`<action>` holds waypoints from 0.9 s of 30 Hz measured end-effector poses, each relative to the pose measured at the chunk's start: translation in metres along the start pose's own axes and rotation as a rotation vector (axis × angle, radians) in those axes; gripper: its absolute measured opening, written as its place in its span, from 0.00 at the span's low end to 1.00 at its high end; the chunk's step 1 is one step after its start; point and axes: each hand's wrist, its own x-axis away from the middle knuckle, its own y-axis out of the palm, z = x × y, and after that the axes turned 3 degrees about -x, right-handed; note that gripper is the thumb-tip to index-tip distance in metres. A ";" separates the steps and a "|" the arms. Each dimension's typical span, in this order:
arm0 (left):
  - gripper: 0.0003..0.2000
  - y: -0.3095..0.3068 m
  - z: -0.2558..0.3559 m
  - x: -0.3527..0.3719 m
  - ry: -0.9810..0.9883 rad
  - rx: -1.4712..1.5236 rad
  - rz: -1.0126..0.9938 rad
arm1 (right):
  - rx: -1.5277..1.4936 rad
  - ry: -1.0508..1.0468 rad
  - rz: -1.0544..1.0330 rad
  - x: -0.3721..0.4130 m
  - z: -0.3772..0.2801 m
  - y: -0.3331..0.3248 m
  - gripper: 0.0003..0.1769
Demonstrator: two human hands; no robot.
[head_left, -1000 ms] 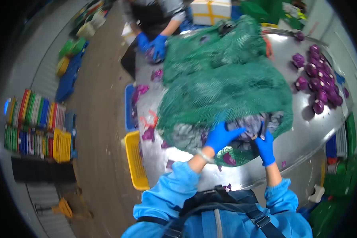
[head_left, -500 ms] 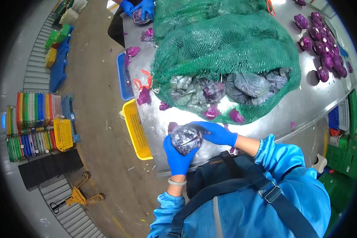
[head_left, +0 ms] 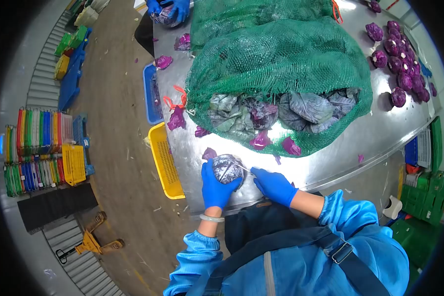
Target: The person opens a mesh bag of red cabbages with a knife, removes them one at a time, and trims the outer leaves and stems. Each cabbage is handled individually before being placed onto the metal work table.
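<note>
A red cabbage [head_left: 227,166] with whitish-purple outer leaves rests at the near edge of the metal table [head_left: 306,170]. My left hand [head_left: 215,188], in a blue glove, is wrapped round its left and near side. My right hand [head_left: 274,186], also gloved, is closed on a small knife [head_left: 242,168]; its handle is hidden in the fist. The thin blade points left and reaches the cabbage's right side. Loose purple leaves lie nearby, one leaf [head_left: 209,153] just behind the cabbage.
A green mesh bag [head_left: 281,59] of cabbages spans the table. Trimmed cabbages [head_left: 404,81] are heaped at the far right. A yellow basket [head_left: 165,163] and a blue basket [head_left: 152,93] stand along the left edge. A co-worker's gloved hands [head_left: 175,7] hold another cabbage at the upper left.
My right hand has drawn away from the cabbage to the right and slightly down, and the knife blade now shows. My left hand stays on the cabbage.
</note>
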 end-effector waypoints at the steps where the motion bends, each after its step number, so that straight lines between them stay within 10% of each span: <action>1: 0.53 -0.002 0.003 -0.004 -0.003 -0.029 -0.002 | 0.004 0.003 0.012 -0.006 0.005 0.009 0.20; 27: 0.47 0.006 0.054 -0.019 -0.113 -0.188 0.063 | 0.242 0.228 -0.167 -0.058 0.018 0.025 0.11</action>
